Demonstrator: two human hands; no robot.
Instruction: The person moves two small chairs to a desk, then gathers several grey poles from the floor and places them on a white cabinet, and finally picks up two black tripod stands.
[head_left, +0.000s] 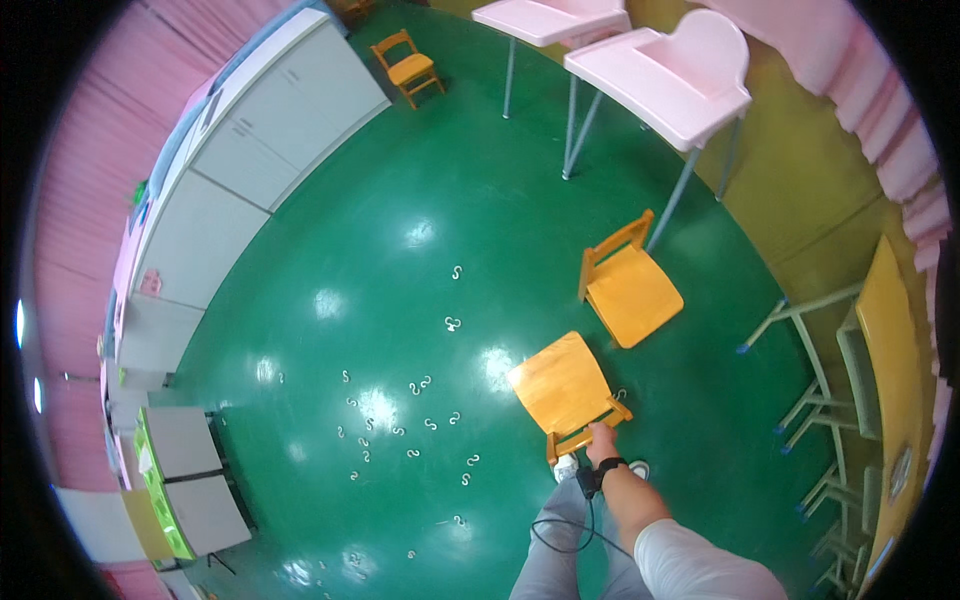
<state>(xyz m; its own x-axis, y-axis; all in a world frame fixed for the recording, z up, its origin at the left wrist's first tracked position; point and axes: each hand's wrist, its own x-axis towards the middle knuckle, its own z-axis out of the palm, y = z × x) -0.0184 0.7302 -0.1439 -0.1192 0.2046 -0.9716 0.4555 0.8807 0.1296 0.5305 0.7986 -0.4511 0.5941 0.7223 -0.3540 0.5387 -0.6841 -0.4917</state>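
Observation:
My right hand (602, 443) is closed around the top of the backrest of a small wooden chair (562, 382). This chair stands just ahead of my feet, its seat pointing away from me. A second wooden chair (637, 298) is beyond it to the right, close by but turned another way. My left hand is out of view. Scattered over the floor to the left are several small white S-shaped hooks (454, 418), and one more hook (620, 394) lies beside the held chair's backrest.
Two pink high chairs (660, 80) stand at the far right. White cabinets (265, 120) line the left side, with green-edged shelf units (185, 440) nearer. A third wooden chair (410, 68) is far back. Along the right runs a yellow table (895, 350) beside green-framed chairs (860, 385).

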